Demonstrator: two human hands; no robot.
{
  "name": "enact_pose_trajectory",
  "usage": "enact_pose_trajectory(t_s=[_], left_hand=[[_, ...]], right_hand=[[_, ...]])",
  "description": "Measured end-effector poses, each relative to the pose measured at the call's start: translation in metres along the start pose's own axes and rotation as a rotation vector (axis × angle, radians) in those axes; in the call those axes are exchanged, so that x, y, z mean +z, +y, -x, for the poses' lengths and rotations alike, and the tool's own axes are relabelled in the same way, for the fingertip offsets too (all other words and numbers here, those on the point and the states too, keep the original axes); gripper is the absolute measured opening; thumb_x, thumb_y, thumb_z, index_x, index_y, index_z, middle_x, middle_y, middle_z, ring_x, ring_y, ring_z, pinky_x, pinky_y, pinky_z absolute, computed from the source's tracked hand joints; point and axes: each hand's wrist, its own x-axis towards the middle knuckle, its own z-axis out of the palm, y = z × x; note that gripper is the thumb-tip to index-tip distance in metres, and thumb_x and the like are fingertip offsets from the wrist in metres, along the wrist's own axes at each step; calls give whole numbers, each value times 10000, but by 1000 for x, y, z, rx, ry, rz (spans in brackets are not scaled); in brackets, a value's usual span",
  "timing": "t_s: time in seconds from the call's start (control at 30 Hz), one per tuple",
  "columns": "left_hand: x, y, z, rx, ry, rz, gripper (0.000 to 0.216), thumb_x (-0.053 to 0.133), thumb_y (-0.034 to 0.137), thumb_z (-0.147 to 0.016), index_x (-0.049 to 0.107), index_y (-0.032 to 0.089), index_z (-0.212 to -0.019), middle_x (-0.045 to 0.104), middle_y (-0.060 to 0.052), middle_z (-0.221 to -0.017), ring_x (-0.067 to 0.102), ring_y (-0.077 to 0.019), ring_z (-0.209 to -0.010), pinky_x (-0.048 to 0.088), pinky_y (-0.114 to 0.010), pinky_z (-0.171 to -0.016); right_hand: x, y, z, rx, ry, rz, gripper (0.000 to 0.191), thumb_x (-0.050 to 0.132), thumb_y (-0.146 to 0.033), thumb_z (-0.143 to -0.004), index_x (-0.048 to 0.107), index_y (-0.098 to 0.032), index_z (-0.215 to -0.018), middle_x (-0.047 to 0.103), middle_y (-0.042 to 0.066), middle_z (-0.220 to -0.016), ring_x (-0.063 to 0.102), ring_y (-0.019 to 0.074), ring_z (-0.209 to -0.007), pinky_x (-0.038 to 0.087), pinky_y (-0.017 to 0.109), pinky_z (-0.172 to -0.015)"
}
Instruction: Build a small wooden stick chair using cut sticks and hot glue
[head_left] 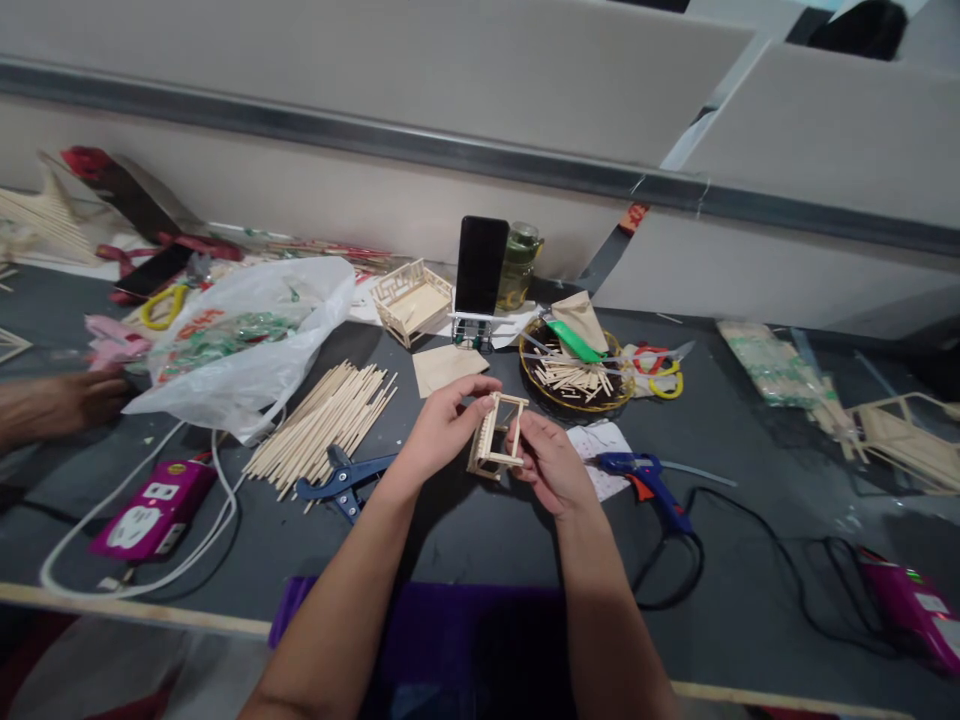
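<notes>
Between my two hands is a small wooden stick frame [496,455], built like miniature furniture and held above the dark table. My left hand [451,425] grips its upper left side, with the thumb and fingers closed on it. On the right side, my right hand [551,460] pinches the frame's edge; some fingertips are hidden behind the sticks. Left of my hands lie a loose pile of thin wooden sticks [330,425] and a blue-handled cutter [349,483], partly behind my left forearm. Just right of my right hand, a blue glue gun [649,480] rests by a patterned paper [606,440].
A phone [481,265] stands upright before a jar [521,262]. A basket [534,390] holds short sticks. Further left are a finished miniature bench [415,303], a plastic bag [300,330], a purple power strip [154,510] and another person's hand [79,403]. Scissors [664,378] lie right.
</notes>
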Motion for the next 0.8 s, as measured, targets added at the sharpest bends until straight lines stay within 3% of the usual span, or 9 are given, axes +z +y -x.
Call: enact_pose_trajectory(t_s=[0.47, 0.8], left_hand=[[-1, -3, -1, 16, 4, -35, 329, 609, 364, -855, 691, 130, -1071, 726, -103, -1081, 657, -211, -962, 498, -270, -763], [-2, -1, -2, 7, 10, -51, 331, 614, 372, -848, 697, 132, -1061, 729, -99, -1070, 659, -209, -942, 497, -279, -771]], right_hand=[[0, -1, 1, 3, -5, 16, 427, 821, -513, -664, 573, -166, -637, 447, -82, -474, 259, 8, -385, 234, 85, -313], [-10, -9, 2, 16, 40, 57, 450, 819, -567, -626, 636, -158, -666, 530, -43, -473, 313, 19, -370, 249, 104, -309]])
